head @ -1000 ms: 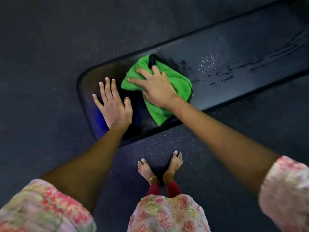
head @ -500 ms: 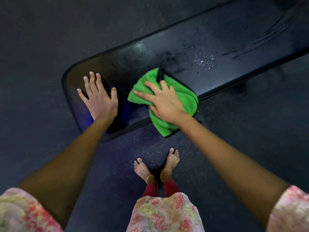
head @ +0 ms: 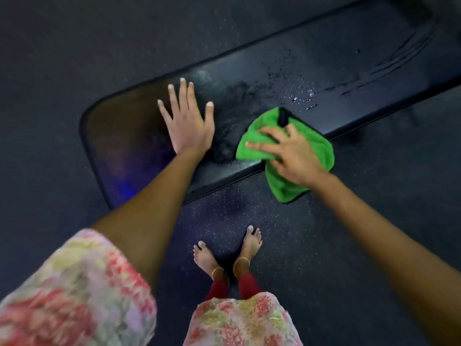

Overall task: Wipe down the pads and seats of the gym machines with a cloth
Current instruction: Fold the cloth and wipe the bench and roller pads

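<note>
Flat on the long black padded gym bench, the left hand rests with fingers spread, its grip wide. Nearby, the right hand presses a green microfibre cloth, fingers straight, over the bench's near edge beside water droplets.

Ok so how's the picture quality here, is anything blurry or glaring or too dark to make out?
Head view: dim overall, the black pad nearly merges with the dark floor; small glints on the wet droplets; a blue reflection at the pad's near end; the right hand on the green cloth is slightly motion-blurred, and the floral sleeves at the frame's edges are soft; wide-angle lens bends the pad's edges.
</note>
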`<state>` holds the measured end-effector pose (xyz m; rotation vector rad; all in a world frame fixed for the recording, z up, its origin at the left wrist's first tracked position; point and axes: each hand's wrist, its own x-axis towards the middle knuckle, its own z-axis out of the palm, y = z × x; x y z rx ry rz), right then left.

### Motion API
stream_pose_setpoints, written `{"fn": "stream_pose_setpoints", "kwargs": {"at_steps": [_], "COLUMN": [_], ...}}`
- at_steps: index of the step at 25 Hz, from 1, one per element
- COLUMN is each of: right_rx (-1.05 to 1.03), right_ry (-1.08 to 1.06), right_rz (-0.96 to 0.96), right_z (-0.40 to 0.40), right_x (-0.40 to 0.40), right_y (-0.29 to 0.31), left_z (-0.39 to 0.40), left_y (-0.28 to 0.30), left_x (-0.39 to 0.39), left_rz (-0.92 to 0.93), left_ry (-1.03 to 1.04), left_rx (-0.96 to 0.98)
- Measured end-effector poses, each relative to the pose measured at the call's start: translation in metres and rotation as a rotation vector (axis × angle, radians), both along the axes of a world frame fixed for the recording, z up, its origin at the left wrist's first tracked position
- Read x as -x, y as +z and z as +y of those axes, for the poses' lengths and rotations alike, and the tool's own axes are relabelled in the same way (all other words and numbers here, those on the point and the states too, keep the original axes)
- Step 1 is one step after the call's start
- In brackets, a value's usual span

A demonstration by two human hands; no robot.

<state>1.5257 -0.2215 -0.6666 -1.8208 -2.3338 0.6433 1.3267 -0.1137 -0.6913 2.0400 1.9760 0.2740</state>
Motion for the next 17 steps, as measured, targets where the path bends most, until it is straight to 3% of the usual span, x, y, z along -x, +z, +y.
{"fn": "stream_pose_setpoints", "kwargs": {"at_steps": [2,4,7,9,13,15,17], "right_rx": [0.056,0.063,-0.008,-0.032,0.071,0.061,0.007], "right_ry": [-0.253,-0.328,-0.018,0.025,-0.408,-0.302,-0.043], "right_rz": [-0.084,-0.101,0.005,0.028,-0.070,-0.056,0.009], "right_z": [0.032,0.046,0.014,-0.004,0.057,0.064,0.040], "right_x": [0.004,0.029,0.031,-0.001,-0.002,0.026,0.028], "right_y": [0.000,0.006,0.002,-0.002,0.002,0.006,0.002], "left_z": [0.002,0.002,0.003,0.001,0.003,0.003,0.003], "left_y": [-0.006,-0.006,-0.004,-0.005,-0.004,-0.003,-0.002], "left_x": [-0.004,-0.002,-0.003,-0.003,-0.003,-0.004,-0.004], "left_rz": [0.080,0.104,0.105,0.111,0.115,0.111,0.119], "left_ry": [-0.007,0.012,0.012,0.010,0.009,0.016,0.019], "left_rx": [0.002,0.006,0.044,0.061,0.068,0.072,0.078]}}
